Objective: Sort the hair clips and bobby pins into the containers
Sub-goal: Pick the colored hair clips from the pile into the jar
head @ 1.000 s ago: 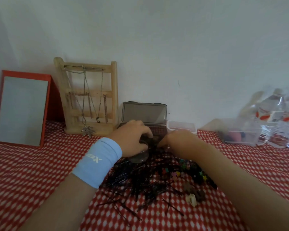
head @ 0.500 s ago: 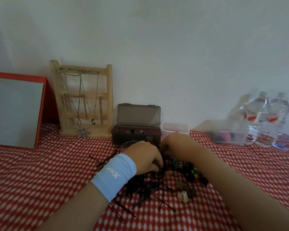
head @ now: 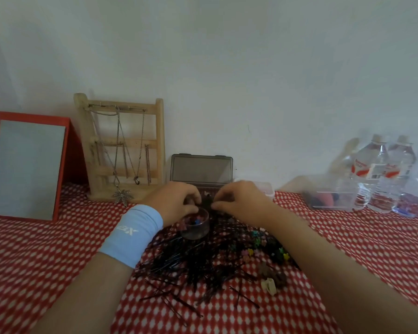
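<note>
Two hands work over a table covered with a red and white checked cloth [head: 46, 249]. The left hand [head: 176, 201], with one light blue wristband [head: 133, 233] on its wrist, has its fingers curled on the rim of one small round clear cup [head: 195, 228]. A few small coloured clips lie inside this cup; I cannot count them exactly. The right hand [head: 241, 201] is just beside it, fingers bent and pinched together at the tips, but I cannot tell if something is between them.

In front of the cup lies one big heap of black bobby pins [head: 198, 263], too many and too tangled to count, with some single pins scattered nearer to the viewer. At the right side of the heap there is a group of small coloured hair clips [head: 263, 247], about ten or more, and close to them one cream claw clip [head: 268, 285] beside some brown ones [head: 273, 274].

Behind the hands stands one dark box with its lid open [head: 202, 170], and beside it one small clear container [head: 267, 188], partly hidden. At the wall I see one wooden jewellery rack [head: 124, 145] with several chains, one red-framed mirror [head: 25, 168], one clear tub [head: 331, 196] and two water bottles [head: 381, 174].
</note>
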The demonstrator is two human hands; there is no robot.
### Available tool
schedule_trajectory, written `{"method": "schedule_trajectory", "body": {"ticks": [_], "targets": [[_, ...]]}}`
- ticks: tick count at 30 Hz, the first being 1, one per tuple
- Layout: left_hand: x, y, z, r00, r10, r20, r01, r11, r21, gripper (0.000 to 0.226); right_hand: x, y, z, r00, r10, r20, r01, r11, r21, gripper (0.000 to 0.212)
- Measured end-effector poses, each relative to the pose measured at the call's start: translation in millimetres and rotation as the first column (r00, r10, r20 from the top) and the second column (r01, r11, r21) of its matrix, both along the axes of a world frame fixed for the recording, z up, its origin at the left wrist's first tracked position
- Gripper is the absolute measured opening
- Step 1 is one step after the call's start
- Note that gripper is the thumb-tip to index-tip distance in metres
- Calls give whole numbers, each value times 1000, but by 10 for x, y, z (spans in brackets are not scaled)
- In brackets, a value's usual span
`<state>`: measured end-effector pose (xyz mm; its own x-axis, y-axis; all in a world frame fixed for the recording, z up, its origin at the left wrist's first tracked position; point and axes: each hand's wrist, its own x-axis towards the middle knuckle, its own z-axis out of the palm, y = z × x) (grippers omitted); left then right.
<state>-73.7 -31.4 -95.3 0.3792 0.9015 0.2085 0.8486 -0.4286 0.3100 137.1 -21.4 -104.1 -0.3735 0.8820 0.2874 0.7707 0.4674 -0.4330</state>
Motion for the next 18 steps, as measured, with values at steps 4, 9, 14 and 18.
{"method": "schedule_trajectory", "body": {"ticks": [4, 9, 14, 18], "targets": [[-83, 53, -61, 999, 35, 4, -34, 997, -67, 22, -132, 2, 63, 996, 81, 27, -79, 994, -79, 23], [-53, 65, -89, 1000, -5, -12, 5, 1000, -5, 16, 42, 54, 44, 943, -51, 330, 59, 998, -13, 23], [155, -10, -104, 994, -113, -6, 113, 992, 52, 15, 138, 55, -201, 839, -56, 542, 45, 998, 35, 40], [356, -67, -187, 975, -214, -62, 219, 972, 90, 18, 187, 66, -222, 789, -74, 609, 70, 997, 30, 34]]}}
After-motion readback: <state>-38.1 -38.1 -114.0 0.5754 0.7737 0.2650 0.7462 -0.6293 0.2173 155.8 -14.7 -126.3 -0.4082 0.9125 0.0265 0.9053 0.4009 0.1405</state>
